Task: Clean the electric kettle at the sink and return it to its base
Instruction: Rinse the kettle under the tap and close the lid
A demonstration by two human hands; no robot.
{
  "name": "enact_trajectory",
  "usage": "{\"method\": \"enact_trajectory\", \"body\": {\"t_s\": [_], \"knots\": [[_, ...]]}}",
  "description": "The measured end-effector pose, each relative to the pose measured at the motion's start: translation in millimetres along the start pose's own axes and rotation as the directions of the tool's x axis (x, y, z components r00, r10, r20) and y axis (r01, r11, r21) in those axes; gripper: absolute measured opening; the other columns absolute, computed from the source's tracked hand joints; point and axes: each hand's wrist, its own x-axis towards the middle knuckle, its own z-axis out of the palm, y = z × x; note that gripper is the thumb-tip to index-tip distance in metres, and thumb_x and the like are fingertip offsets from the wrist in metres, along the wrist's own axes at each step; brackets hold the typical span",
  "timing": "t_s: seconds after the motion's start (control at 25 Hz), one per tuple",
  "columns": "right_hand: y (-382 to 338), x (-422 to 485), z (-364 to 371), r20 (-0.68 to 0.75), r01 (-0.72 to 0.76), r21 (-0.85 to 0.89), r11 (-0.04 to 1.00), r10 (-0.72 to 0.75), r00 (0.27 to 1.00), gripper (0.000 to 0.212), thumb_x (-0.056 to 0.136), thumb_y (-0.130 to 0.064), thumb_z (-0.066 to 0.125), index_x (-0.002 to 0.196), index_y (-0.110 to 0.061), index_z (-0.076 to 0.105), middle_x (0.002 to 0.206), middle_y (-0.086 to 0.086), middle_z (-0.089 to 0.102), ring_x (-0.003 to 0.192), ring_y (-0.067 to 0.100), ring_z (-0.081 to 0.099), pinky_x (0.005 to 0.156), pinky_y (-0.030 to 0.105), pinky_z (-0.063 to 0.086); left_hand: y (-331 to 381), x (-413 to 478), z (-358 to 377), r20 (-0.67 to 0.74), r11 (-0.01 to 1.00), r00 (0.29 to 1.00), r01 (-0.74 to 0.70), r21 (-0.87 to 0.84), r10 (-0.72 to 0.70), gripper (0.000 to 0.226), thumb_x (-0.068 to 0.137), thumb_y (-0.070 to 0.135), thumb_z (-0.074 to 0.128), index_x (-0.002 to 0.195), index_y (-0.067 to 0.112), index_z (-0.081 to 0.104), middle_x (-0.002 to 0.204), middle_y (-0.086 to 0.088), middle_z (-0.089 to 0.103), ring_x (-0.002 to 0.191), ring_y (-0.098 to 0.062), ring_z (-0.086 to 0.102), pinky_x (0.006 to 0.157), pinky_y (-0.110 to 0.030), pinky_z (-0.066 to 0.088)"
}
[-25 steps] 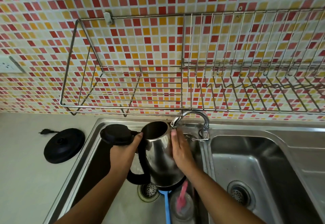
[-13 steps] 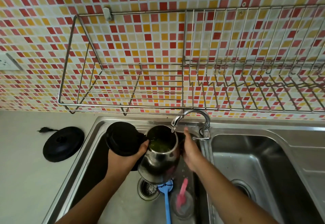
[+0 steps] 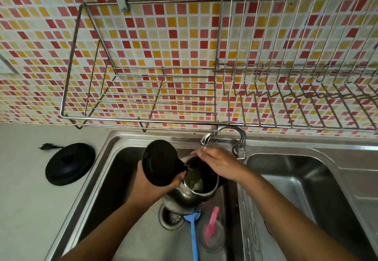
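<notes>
The steel electric kettle (image 3: 190, 196) hangs over the left sink basin (image 3: 114, 181), upright, with its black lid (image 3: 160, 161) flipped open to the left. My left hand (image 3: 147, 187) grips its black handle, mostly hidden behind the lid. My right hand (image 3: 219, 163) lies across the kettle's open mouth, fingers over the far rim just below the tap spout (image 3: 206, 139). Greenish water shows inside the kettle. Its round black base (image 3: 70, 163) with the plug sits on the counter to the left of the sink.
A blue-handled utensil (image 3: 194, 234) and a clear cup with a pink item (image 3: 211, 234) lie in the left basin beside the drain (image 3: 170, 217). The right basin (image 3: 306, 189) lies past the divider. A wire dish rack (image 3: 143, 97) hangs on the tiled wall above.
My right hand moved from the kettle's right side up onto its open mouth. The kettle shifted slightly right and its opening tipped more toward me.
</notes>
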Motion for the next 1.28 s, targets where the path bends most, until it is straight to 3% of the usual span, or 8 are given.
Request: {"method": "enact_trajectory", "body": {"t_s": [0.16, 0.36, 0.52, 0.6, 0.76, 0.88, 1.04, 1.28], "knots": [[-15, 17, 16, 0.104, 0.015, -0.064, 0.998, -0.008, 0.995, 0.027, 0.099, -0.017, 0.049, 0.116, -0.012, 0.069, 0.120, 0.004, 0.069, 0.112, 0.012, 0.062, 0.098, 0.025, 0.046, -18, 5, 1, 0.061, 0.999, 0.998, 0.008, 0.048, -0.011, 0.110, 0.045, 0.053, 0.097, 0.135, 0.011, 0.050, 0.124, -0.005, 0.067, 0.118, -0.016, 0.064, 0.100, -0.046, 0.053], [11, -12, 3, -0.018, 0.074, 0.250, 0.965, -0.071, 0.997, 0.029, 0.098, -0.004, 0.048, 0.115, -0.008, 0.071, 0.118, 0.001, 0.071, 0.115, 0.006, 0.063, 0.103, 0.020, 0.044, -29, 5, 2, 0.084, 0.997, 0.996, 0.027, 0.071, -0.033, 0.106, 0.045, 0.055, 0.097, 0.134, 0.015, 0.053, 0.125, -0.002, 0.067, 0.117, -0.016, 0.065, 0.098, -0.043, 0.054], [39, -2, 3, 0.037, -0.257, 0.133, 0.957, 0.254, 0.966, 0.038, 0.096, -0.043, 0.049, 0.110, -0.019, 0.073, 0.117, 0.001, 0.071, 0.113, 0.013, 0.062, 0.109, 0.038, 0.041, -22, 1, 0, 0.055, 1.000, 0.998, 0.017, 0.021, -0.018, 0.109, 0.044, 0.056, 0.097, 0.135, 0.016, 0.051, 0.125, -0.003, 0.065, 0.117, -0.014, 0.064, 0.096, -0.038, 0.056], [43, -7, 6, 0.098, -0.417, 0.173, 0.892, 0.406, 0.909, 0.050, 0.092, -0.060, 0.043, 0.102, -0.022, 0.074, 0.111, 0.001, 0.071, 0.112, 0.016, 0.062, 0.107, 0.039, 0.043, -10, -1, 0, 0.000, 1.000, 1.000, -0.002, 0.010, 0.002, 0.082, 0.053, 0.046, 0.096, 0.123, 0.021, 0.061, 0.112, -0.001, 0.071, 0.106, -0.012, 0.069, 0.086, -0.035, 0.060], [43, -22, 10, -0.052, -0.249, 0.549, 0.798, 0.330, 0.943, 0.029, 0.101, -0.021, 0.047, 0.119, -0.009, 0.065, 0.124, 0.017, 0.064, 0.117, 0.023, 0.060, 0.093, 0.027, 0.053, 12, -4, 2, -0.132, 0.997, 0.990, -0.046, -0.058, 0.038, 0.041, 0.067, 0.010, 0.090, 0.093, 0.033, 0.067, 0.088, 0.015, 0.076, 0.086, 0.002, 0.072, 0.075, -0.022, 0.060], [45, -28, 27, -0.292, -0.103, 0.598, 0.795, 0.336, 0.895, 0.024, 0.098, -0.021, 0.051, 0.117, -0.028, 0.065, 0.126, 0.001, 0.064, 0.121, 0.015, 0.058, 0.103, 0.031, 0.048, 13, -3, 7, -0.162, 0.989, 0.987, -0.005, -0.148, -0.019, 0.033, 0.070, 0.019, 0.089, 0.096, 0.027, 0.070, 0.090, 0.007, 0.077, 0.087, -0.006, 0.073, 0.077, -0.043, 0.062], [31, -23, 45, -0.323, -0.099, 0.618, 0.780, 0.367, 0.872, 0.050, 0.095, -0.051, 0.042, 0.141, -0.030, 0.042, 0.140, -0.005, 0.051, 0.132, 0.015, 0.045, 0.113, 0.041, 0.035, 22, -5, 19, -0.163, 0.979, 0.985, 0.026, -0.200, -0.060, 0.047, 0.061, 0.042, 0.090, 0.101, 0.024, 0.072, 0.096, 0.001, 0.076, 0.097, -0.015, 0.072, 0.082, -0.053, 0.060], [16, -18, 61, -0.303, -0.189, 0.470, 0.862, 0.359, 0.883, 0.051, 0.098, -0.050, 0.036, 0.142, -0.024, 0.037, 0.134, -0.004, 0.054, 0.125, 0.016, 0.050, 0.105, 0.031, 0.041, 14, -13, -7, -0.193, 0.967, 0.979, 0.010, -0.253, -0.060, 0.078, 0.054, 0.051, 0.090, 0.118, 0.012, 0.067, 0.108, -0.005, 0.074, 0.106, -0.019, 0.069, 0.086, -0.047, 0.060]]}}
